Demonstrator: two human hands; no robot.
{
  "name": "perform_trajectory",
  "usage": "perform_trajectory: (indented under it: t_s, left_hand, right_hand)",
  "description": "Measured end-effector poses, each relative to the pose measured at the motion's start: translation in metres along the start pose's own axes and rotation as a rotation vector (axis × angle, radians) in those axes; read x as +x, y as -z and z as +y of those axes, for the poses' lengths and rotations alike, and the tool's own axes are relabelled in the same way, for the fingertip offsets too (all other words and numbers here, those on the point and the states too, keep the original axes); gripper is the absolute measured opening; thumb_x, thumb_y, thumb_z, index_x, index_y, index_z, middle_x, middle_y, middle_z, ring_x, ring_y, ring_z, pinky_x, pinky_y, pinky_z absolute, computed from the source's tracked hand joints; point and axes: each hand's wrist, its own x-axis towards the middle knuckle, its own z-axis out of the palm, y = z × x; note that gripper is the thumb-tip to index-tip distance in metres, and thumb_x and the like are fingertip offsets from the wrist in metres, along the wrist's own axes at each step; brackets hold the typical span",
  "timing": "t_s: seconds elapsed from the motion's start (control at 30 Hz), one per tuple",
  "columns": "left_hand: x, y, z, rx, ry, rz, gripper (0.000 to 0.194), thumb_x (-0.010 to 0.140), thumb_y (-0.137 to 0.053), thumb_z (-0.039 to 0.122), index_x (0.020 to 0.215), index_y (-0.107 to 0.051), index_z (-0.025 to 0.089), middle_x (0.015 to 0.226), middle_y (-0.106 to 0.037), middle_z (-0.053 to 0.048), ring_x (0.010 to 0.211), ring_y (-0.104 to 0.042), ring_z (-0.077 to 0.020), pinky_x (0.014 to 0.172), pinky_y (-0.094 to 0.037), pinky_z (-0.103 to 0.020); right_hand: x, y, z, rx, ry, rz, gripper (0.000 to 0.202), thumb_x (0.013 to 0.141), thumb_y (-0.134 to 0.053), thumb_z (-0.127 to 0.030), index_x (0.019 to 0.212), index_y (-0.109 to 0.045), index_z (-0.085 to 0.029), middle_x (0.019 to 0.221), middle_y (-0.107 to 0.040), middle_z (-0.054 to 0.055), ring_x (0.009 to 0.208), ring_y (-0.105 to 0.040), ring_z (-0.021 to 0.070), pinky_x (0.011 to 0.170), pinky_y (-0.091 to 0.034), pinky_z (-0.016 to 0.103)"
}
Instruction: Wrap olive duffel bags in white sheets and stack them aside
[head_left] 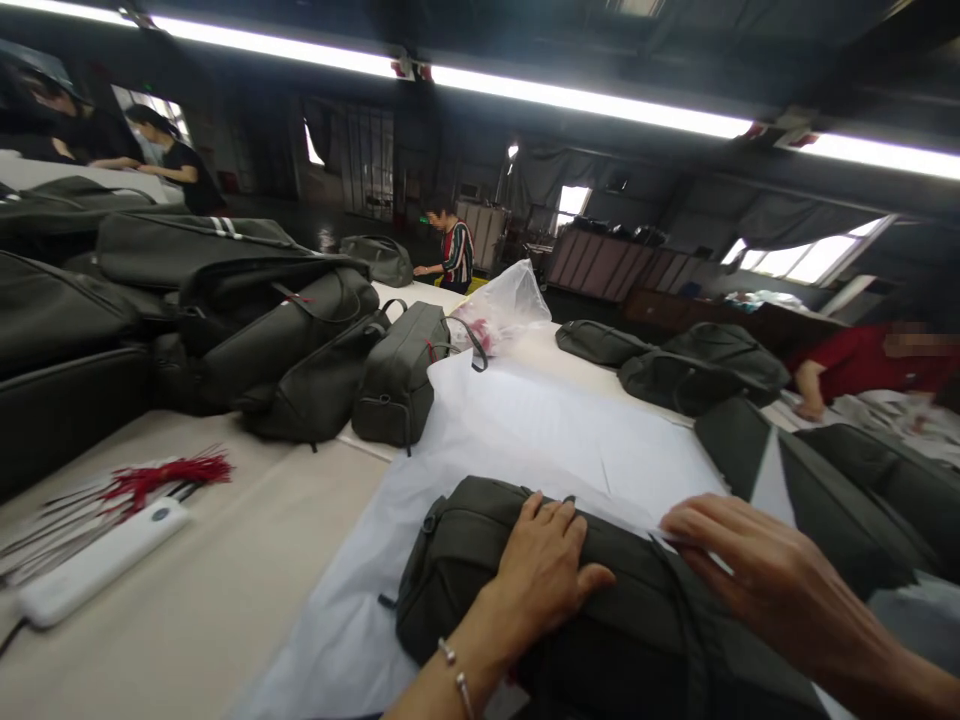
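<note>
A dark green duffel bag (480, 540) lies on a thin white sheet (330, 600) in front of me. My left hand (547, 560) rests flat on top of the bag, thumb out to the side and fingers near its zip line. Over the bag's right half, my right hand (742, 560) is closed in a pinch on a white paper edge. Part of that paper (772, 485) stands up as a point behind the hand. A dark strap (690, 620) runs down the bag just below the pinching fingers.
More dark bags (277, 310) are piled at the left, with one bag (405, 375) standing beyond the sheet. Several bags (690, 370) lie at the right. Red-tasselled cords (165, 480) lie by a white handheld device (105, 560). Co-workers stand at the back and right.
</note>
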Motion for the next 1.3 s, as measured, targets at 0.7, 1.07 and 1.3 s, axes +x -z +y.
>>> perform_trajectory:
  t_s: [0.7,1.07,1.3]
  left_hand:
    - [-0.150,0.095,-0.032,0.364,-0.012,0.440,0.066,0.089,-0.059,0.016,0.148,-0.032,0.028,0.146,-0.044,-0.016,0.144,-0.026,-0.0365,0.115,-0.021,-0.066]
    - [-0.120,0.083,-0.076,0.460,-0.213,0.254,0.046,0.091,-0.035,0.006,0.128,-0.058,0.020,0.107,-0.070,-0.010,0.103,-0.065,-0.0229,0.109,-0.036,-0.049]
    - [-0.125,0.139,-0.054,0.473,-0.438,0.294,0.022,0.091,-0.048,0.007,0.106,-0.061,0.017,0.091,-0.068,-0.004,0.087,-0.062,-0.0206,0.095,-0.045,-0.040]
  right_hand:
    - [-0.131,-0.020,-0.144,-0.077,-0.294,0.057,0.023,0.095,-0.045,-0.009,0.086,-0.063,-0.020,0.078,-0.063,0.003,0.078,-0.057,0.0163,0.073,-0.043,0.030]
    - [-0.124,-0.004,-0.138,-0.163,-0.322,0.029,0.025,0.095,-0.046,-0.009,0.083,-0.066,-0.020,0.077,-0.063,0.003,0.079,-0.053,0.0161,0.075,-0.039,0.030]
    - [-0.143,0.000,-0.132,-0.155,-0.338,0.065,0.023,0.094,-0.047,-0.007,0.086,-0.065,-0.019,0.081,-0.064,0.004,0.082,-0.053,0.0169,0.077,-0.038,0.031]
